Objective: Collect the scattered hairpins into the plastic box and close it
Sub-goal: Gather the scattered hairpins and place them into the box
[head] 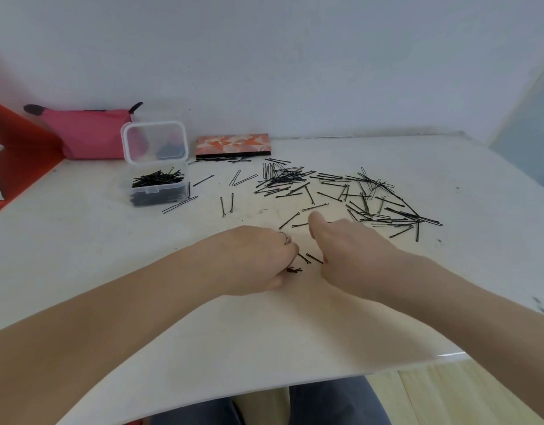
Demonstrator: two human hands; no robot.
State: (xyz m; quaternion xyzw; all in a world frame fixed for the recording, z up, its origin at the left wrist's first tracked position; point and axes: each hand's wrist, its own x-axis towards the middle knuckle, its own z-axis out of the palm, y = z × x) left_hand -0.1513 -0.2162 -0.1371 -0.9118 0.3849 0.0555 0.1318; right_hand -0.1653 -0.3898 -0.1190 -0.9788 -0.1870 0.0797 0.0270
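Near the middle of the frame, 2 bare hands meet low over the white table [111, 271]. The left hand [258, 259] is clenched, knuckles up, with the dark ends of a small bunch of hairpins [294, 270] poking out from under its fingers. The right hand [350, 250] sits just beside it, thumb raised and pointing up-frame; its fingers curl down out of sight, so whether they grip anything cannot be told. 2 loose pins [310, 258] lie on the table in the gap between the hands. Right of centre, a wide tangle of scattered hairpins [341, 191] spreads across the table, with a few strays trailing leftward. Left of centre stands the clear plastic box [159, 191], heaped with black pins, its hinged lid [154, 142] standing open behind it. At upper left, a pink pouch [87, 133] rests against the wall, and a flat orange-patterned card [232, 145] lies just right of the lid.
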